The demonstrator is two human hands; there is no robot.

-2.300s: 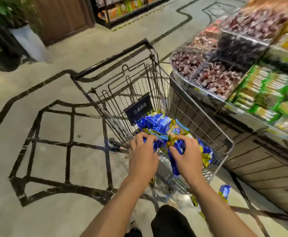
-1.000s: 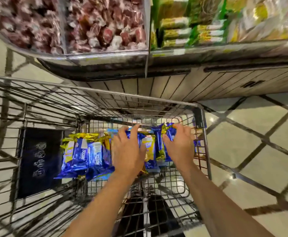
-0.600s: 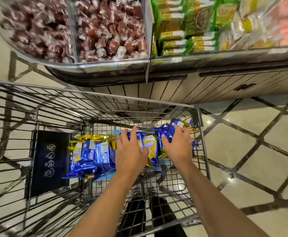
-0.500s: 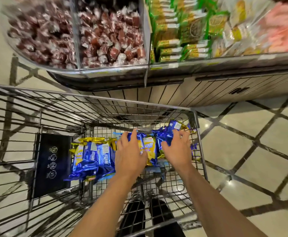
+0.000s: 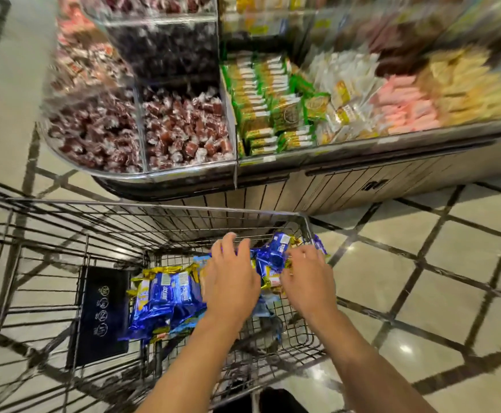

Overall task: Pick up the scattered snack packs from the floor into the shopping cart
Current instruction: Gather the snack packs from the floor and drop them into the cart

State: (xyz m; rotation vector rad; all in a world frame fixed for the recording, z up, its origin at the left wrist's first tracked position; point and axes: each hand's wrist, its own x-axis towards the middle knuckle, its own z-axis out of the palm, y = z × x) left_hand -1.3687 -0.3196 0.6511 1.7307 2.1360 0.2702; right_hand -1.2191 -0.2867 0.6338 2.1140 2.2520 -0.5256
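View from above into a wire shopping cart [image 5: 154, 208] standing beside a display counter [image 5: 347, 186]. The snack packs [image 5: 169, 296], wrapped in blue and gold foil, lie in a heap on the cart's mesh bottom, against its far right corner. The left hand [image 5: 231, 284] lies palm down on the middle of the heap, fingers spread and nearly straight, pressing on the packs rather than grasping one. The right hand [image 5: 306, 278] is over the right end of the heap near the cart's corner post, its fingers bent downward among the packs; whether they pinch one cannot be told, as motion blur hides the fingertips. A dark plastic flap [image 5: 102, 311] with white symbols lies in the cart left of the packs. On the counter, clear bins hold brown wrapped candies [image 5: 183, 135] and green packets [image 5: 270, 105]. The floor [image 5: 422, 263] is pale tile crossed by dark lines.
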